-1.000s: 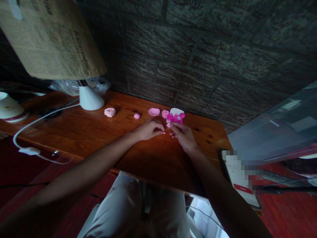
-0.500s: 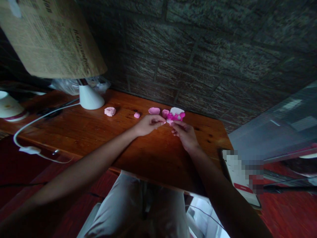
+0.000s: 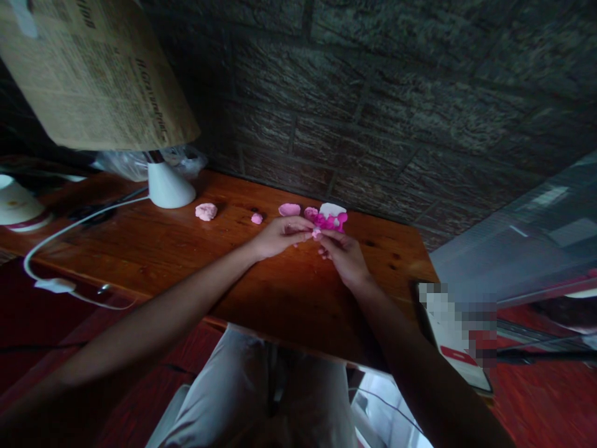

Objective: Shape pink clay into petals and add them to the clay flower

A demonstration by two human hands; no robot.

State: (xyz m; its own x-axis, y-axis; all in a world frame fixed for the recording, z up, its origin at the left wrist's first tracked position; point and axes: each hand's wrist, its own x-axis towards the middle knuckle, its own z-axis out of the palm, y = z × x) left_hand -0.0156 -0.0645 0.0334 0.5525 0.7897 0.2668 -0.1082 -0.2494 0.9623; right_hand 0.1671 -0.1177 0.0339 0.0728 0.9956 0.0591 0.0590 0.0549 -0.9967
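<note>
Right hand (image 3: 344, 252) pinches a small, pale pink, rounded soft lump (image 3: 316, 233).

Small pale-pink soft piece (image 3: 316, 233) pinched between fingertips of both hands (image 3: 308, 238) above brown wooden worktop (image 3: 186, 249). Large pale-pink lumpy mass (image 3: 206, 211) seen near white conical lamp base (image 3: 170, 185); phone screen blurred.

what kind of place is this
Probably a room in a home, though a small studio is possible: a white-based lamp with a printed paper-like shade stands on a glossy brown wooden table, against a dark brick-patterned wall.
</note>
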